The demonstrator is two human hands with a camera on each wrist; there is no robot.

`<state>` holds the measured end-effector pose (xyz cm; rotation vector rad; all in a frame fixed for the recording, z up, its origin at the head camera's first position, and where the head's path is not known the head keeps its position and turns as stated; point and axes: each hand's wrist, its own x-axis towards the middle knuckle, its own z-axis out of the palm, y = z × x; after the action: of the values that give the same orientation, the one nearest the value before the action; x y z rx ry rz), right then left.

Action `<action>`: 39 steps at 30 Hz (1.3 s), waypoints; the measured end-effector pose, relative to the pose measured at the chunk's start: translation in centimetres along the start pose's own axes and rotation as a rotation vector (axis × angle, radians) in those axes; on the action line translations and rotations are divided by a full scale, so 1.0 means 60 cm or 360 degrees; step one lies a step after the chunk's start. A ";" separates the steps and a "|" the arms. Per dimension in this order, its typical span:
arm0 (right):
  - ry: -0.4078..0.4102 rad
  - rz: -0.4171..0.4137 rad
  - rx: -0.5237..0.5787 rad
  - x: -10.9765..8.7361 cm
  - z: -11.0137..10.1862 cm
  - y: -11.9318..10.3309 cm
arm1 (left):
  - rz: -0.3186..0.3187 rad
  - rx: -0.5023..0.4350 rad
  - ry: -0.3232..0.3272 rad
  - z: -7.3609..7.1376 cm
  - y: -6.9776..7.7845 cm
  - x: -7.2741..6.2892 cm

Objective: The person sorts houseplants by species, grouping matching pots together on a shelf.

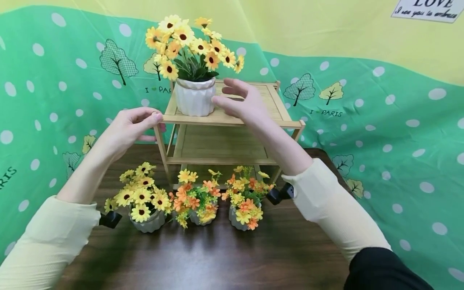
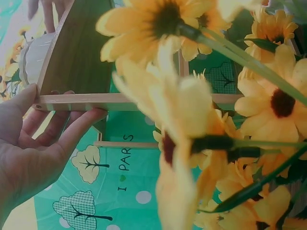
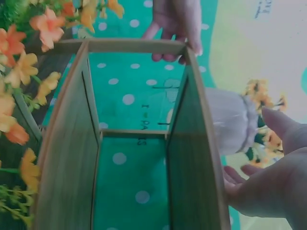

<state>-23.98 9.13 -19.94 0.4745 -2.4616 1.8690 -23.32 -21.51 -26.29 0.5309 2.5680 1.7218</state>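
A white fluted pot of yellow daisies [image 1: 195, 96] stands on the top board of a wooden shelf rack [image 1: 232, 162], toward its left side. My left hand [image 1: 135, 125] grips the rack's front left corner, thumb at the top edge. In the left wrist view, its fingers [image 2: 72, 129] lie around the post. Just right of the pot is my right hand [image 1: 246, 100], fingers spread and slightly bent, with the thumb close to the pot's side. Seen from the right wrist, this hand [image 3: 261, 179] stands beside the pot [image 3: 230, 120] with nothing between thumb and fingers.
Three more potted flowers stand on the dark table [image 1: 203, 262] before the rack: yellow daisies [image 1: 143, 197] at left, orange and yellow blooms [image 1: 195, 197] in the middle, similar ones [image 1: 246, 197] at right. A green and yellow patterned cloth [image 1: 362, 133] hangs behind.
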 end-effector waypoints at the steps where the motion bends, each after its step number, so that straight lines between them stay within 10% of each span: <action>1: 0.0016 -0.0005 0.0018 -0.010 -0.002 0.001 | -0.0002 -0.0002 0.0002 0.000 0.000 -0.001; 16: 0.0132 -0.0386 0.0194 -0.188 0.054 0.053 | 0.0005 -0.0035 0.0010 -0.003 0.002 0.004; 27: -0.0323 -0.0573 0.0242 -0.291 0.163 0.149 | -0.0005 -0.0051 -0.0012 0.000 0.002 0.007; 39: -0.0736 -0.0154 0.0164 -0.311 0.229 0.238 | 0.0007 -0.0015 -0.0045 -0.007 -0.003 0.008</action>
<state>-7.41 3.90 -40.88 1.1240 -2.5396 2.0414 -23.90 -21.78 -26.18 0.5569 2.5406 1.7138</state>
